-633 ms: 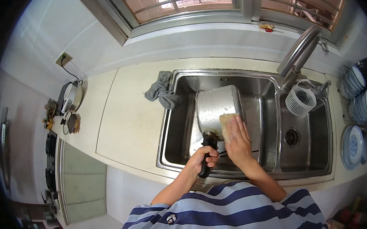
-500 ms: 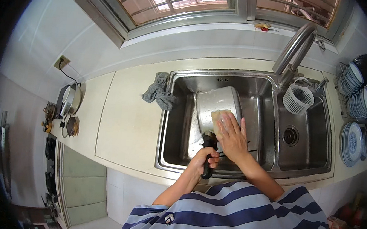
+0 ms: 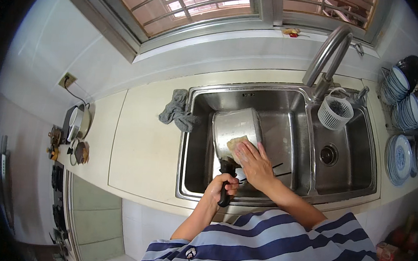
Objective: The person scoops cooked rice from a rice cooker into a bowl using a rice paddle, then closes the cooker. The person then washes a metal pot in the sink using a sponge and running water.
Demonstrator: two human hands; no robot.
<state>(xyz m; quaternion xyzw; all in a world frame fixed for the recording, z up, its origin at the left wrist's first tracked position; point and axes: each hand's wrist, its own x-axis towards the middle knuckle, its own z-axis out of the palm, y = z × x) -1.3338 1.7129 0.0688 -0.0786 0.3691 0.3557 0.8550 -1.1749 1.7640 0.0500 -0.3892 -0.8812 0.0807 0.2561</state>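
Note:
A metal pot [image 3: 239,124] lies tilted on its side in the large left basin of the steel sink [image 3: 286,89]. Its black handle [image 3: 224,195] points toward me, and my left hand [image 3: 221,187] is wrapped around it. My right hand [image 3: 255,163] presses a yellowish sponge [image 3: 238,143] against the pot's outer wall, fingers stretched over it and wet with suds. Thin dark rods [image 3: 280,174] stick out beside my right hand; what they belong to is hidden.
A grey cloth [image 3: 178,110] hangs over the sink's left rim. The faucet [image 3: 330,56] arches behind the basins, beside a white basket [image 3: 335,113] holding a dark scrubber. Stacked bowls [image 3: 409,115] and plates [image 3: 399,160] stand at the right. A white pot [image 3: 80,122] sits far left.
The pot has shifted to the left in the basin, with both hands moving along. The sponge has slid left with it and still touches the pot wall. The camera view has also shifted slightly.

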